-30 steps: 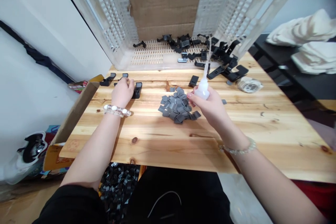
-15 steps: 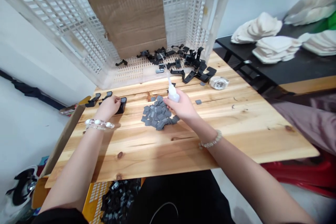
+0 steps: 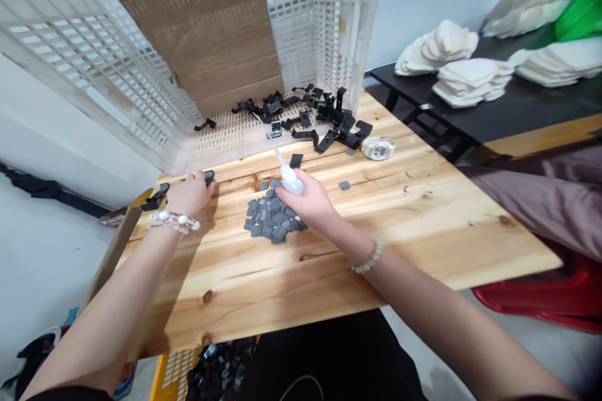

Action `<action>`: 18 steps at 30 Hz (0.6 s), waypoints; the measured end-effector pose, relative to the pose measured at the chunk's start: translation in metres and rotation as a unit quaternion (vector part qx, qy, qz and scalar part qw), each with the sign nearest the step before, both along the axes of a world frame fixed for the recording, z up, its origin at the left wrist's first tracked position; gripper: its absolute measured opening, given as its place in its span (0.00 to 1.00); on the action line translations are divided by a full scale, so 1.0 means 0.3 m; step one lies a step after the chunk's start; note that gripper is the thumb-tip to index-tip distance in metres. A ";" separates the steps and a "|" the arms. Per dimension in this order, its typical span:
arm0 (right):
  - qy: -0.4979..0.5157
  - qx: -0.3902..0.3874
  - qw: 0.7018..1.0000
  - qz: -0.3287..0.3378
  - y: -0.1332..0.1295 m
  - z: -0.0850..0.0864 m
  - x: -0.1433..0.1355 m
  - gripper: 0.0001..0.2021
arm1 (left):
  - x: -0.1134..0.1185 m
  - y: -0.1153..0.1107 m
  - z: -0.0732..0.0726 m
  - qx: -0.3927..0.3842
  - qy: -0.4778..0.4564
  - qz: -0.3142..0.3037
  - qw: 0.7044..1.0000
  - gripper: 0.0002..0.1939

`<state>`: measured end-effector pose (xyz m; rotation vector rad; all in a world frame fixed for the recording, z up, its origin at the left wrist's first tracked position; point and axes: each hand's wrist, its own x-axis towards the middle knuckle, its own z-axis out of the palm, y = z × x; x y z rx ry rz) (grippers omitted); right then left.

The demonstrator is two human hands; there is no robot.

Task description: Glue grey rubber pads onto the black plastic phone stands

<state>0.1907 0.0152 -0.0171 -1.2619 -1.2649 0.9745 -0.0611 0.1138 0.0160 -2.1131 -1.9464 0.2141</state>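
Note:
My right hand (image 3: 310, 202) grips a small white squeeze bottle (image 3: 290, 178) with a long thin nozzle, just right of a heap of several small grey square pads (image 3: 268, 216) on the wooden table (image 3: 399, 225). Over at the table's left side, my left hand (image 3: 189, 193) rests fingers-down on a small black plastic part (image 3: 209, 176). Another black part (image 3: 151, 201) lies at the left edge beside it. Both wrists wear bead bracelets.
A white slatted crate (image 3: 305, 25) lies on its side at the back, lined with cardboard, with several black clips (image 3: 329, 119) spilling out. A tape roll (image 3: 378, 148) sits right of them. Stacked white cloths (image 3: 465, 75) lie on a dark table at the right.
The view has swung right and tilted. My right hand with the bottle stays at the pad heap. My left hand stays on the black part at the left.

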 end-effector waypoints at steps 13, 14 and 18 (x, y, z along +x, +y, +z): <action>-0.059 0.011 0.998 0.002 -0.018 0.004 -0.022 0.09 | 0.581 0.085 -0.088 -0.129 -0.386 -0.200 0.891 0.22; -0.054 0.011 0.998 -0.002 -0.013 0.003 -0.018 0.10 | 0.596 0.095 -0.091 -0.140 -0.402 -0.198 0.883 0.20; 0.001 0.024 1.000 -0.021 0.005 -0.002 0.000 0.13 | 0.585 0.118 -0.096 -0.185 -0.466 -0.197 0.842 0.24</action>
